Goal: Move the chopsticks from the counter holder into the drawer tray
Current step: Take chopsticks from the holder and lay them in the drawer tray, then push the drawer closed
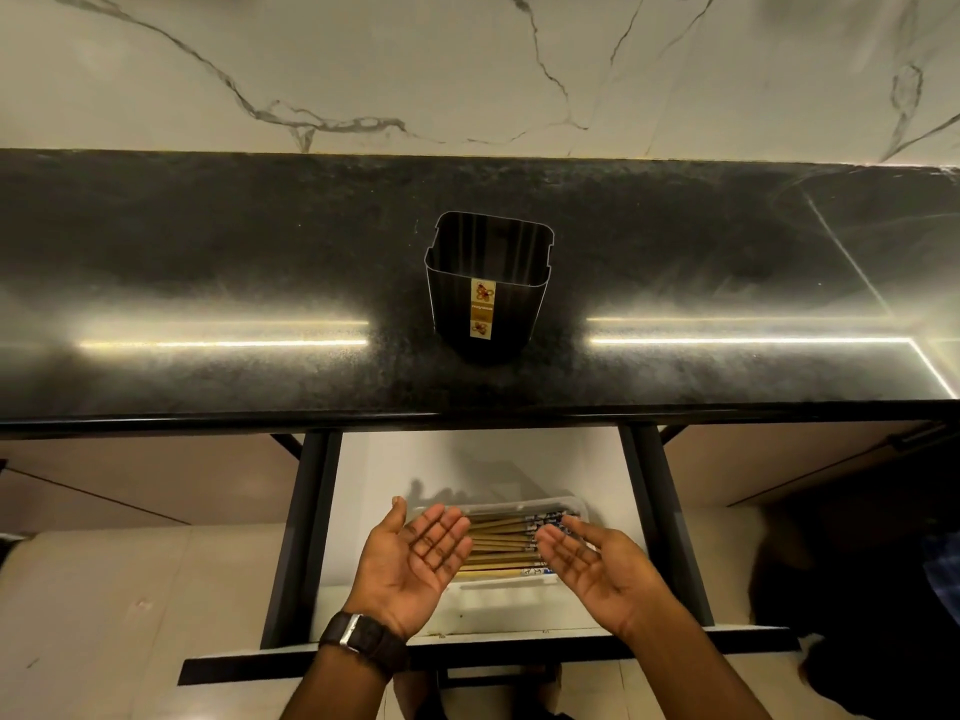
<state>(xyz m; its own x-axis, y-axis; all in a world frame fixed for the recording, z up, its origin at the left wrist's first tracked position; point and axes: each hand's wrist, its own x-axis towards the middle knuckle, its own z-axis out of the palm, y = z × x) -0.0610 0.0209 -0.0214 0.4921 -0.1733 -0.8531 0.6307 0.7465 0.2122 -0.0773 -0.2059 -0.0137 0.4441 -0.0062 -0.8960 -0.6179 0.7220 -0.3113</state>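
A black square holder [485, 288] with a gold label stands upright on the dark counter; nothing shows inside it. Below, an open white drawer [363, 475] holds a clear plastic tray [498, 595]. Several tan chopsticks [501, 537] with patterned ends lie side by side in the tray. My left hand [415, 563], with a dark watch on its wrist, hovers palm up over the tray's left end. Palm up too, my right hand [592, 569] hovers over the tray's right end. Both hands hold nothing and have their fingers spread.
The black stone counter [208, 283] runs across the view with a marble wall [467, 70] behind it. Dark drawer rails [298, 537] flank the drawer. Beige cabinet fronts sit on either side, and a dark shape lies on the floor at right.
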